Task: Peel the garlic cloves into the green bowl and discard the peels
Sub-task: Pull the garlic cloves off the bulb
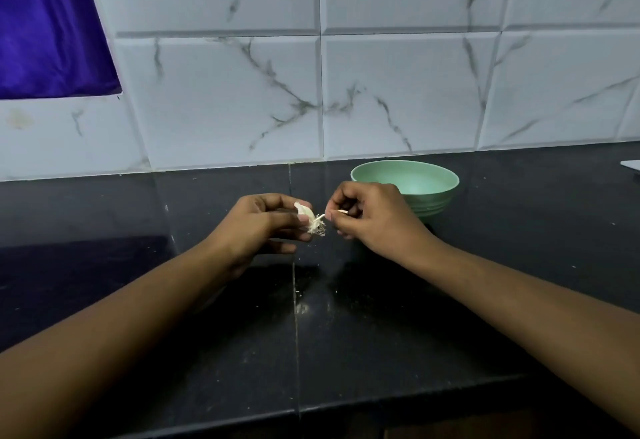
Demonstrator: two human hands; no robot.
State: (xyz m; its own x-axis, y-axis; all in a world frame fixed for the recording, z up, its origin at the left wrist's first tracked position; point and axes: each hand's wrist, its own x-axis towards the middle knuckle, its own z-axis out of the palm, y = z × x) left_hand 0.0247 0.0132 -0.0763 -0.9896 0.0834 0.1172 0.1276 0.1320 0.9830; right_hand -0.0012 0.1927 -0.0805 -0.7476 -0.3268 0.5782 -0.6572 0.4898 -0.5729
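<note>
One clove (304,211) gripped, left hand (263,227) | right hand (370,220) pinches peel (320,217) | bowl (438,201) behind

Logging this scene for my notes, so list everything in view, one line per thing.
garlic: one, off-white, held in the left hand
peel: one strip, pale, stretched from the garlic to the right hand
bowl: one, green, on the counter behind the right hand
flecks: several, pale, scattered on the counter
counter: one, black, across the lower half
wall tiles: several, white with grey veins, behind the counter
cloth: one, purple, upper left
flat object: one, white, far right edge, cut off
left hand: one, grips the garlic
right hand: one, pinches the peel
</note>
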